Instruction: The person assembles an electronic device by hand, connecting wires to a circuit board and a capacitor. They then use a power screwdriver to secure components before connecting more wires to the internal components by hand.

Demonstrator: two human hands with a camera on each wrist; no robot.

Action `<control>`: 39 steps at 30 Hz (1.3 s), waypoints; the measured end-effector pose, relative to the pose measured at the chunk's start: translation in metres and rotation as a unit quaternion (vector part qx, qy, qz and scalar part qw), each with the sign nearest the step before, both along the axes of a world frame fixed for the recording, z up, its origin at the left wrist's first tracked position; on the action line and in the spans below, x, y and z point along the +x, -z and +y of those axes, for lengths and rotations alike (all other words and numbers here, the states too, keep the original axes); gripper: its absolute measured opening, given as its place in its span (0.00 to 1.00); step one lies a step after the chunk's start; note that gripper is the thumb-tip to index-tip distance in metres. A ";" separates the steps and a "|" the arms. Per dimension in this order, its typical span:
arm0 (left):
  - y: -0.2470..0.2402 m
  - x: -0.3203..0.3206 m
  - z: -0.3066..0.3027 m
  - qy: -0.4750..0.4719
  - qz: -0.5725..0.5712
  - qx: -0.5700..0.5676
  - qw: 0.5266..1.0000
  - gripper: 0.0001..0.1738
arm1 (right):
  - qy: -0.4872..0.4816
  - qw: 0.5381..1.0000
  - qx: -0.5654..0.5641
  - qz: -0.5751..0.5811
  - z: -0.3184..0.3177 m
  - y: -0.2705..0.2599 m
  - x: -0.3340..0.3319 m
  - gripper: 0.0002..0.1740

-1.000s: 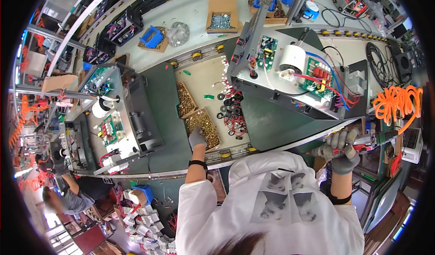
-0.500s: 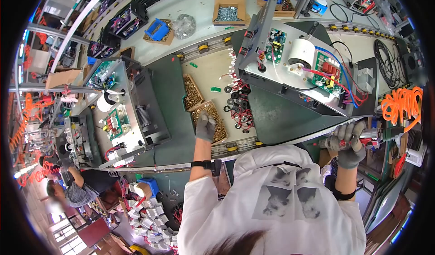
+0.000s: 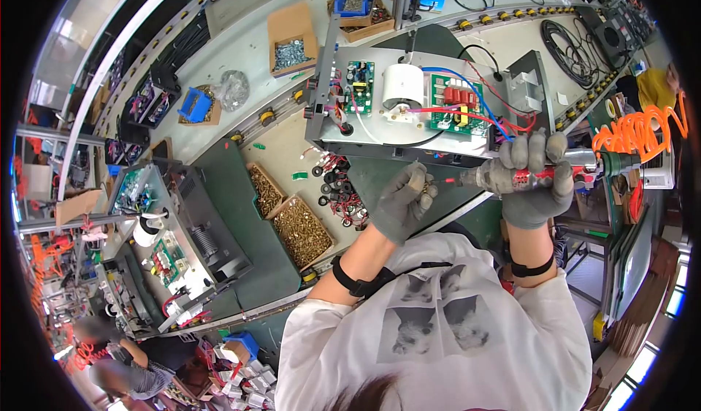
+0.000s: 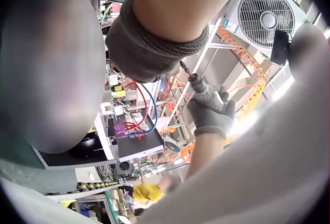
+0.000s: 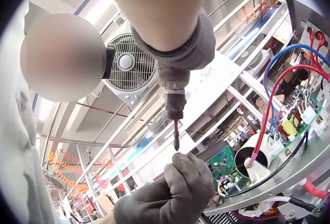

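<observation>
My gloved right hand [image 3: 539, 184] grips a pneumatic screwdriver [image 3: 493, 178] with a red section on its body, held level with the tip toward the left. Its slim bit [image 5: 176, 137] ends right by the fingertips of my gloved left hand [image 3: 401, 204]. Those fingers are curled and pinch small brass-coloured screws [image 3: 429, 187], mostly hidden by the glove. Just beyond both hands stands an open machine chassis [image 3: 409, 141] with a white cylinder [image 3: 402, 86], a green circuit board [image 3: 454, 103] and red and blue wires.
Cardboard boxes of brass screws [image 3: 303, 232] lie to the left on the bench. Black rings with red wires [image 3: 337, 184] are beside them. Another chassis [image 3: 171, 243] stands farther left. An orange coiled hose [image 3: 642, 135] hangs at the right.
My left hand has left the box of brass screws and moved right, to the screwdriver's tip. The right hand has brought the screwdriver up in front of the chassis. The head view has shifted.
</observation>
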State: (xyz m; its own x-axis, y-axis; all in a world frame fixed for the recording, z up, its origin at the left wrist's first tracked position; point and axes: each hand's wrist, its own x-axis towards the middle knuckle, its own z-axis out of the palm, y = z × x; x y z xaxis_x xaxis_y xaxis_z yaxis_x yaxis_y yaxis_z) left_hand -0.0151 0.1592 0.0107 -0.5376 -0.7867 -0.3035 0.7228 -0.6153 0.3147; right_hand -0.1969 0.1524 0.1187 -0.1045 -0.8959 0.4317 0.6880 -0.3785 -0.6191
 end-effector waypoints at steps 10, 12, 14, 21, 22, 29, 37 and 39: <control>-0.002 -0.015 0.002 -0.041 -0.005 0.113 0.993 0.10 | 0.020 1.000 0.004 0.011 0.002 0.003 0.001 0.12; -0.002 -0.015 0.003 -0.035 -0.013 0.107 0.994 0.10 | 0.056 0.998 0.024 0.024 0.003 0.001 0.006 0.13; -0.004 -0.015 0.004 -0.029 -0.020 0.100 0.994 0.09 | 0.061 0.998 0.021 0.020 0.003 0.001 0.006 0.13; 0.001 -0.022 0.010 -0.074 0.017 0.029 0.997 0.12 | 0.023 0.998 -0.032 0.046 0.005 0.005 -0.007 0.15; 0.001 -0.022 0.009 -0.072 0.017 0.021 0.997 0.16 | 0.001 0.998 -0.045 0.041 0.005 0.005 -0.007 0.15; -0.015 -0.005 0.000 0.076 -0.155 -0.002 0.985 0.27 | 0.072 0.997 -0.035 0.000 -0.001 -0.002 -0.022 0.12; -0.044 -0.018 -0.111 -0.158 -0.619 -0.541 0.547 0.16 | 0.172 0.984 -0.052 -0.003 -0.019 -0.014 -0.046 0.09; -0.048 -0.032 -0.127 -0.131 -0.665 -0.630 0.379 0.12 | 0.182 0.981 -0.069 0.008 -0.025 -0.015 -0.044 0.09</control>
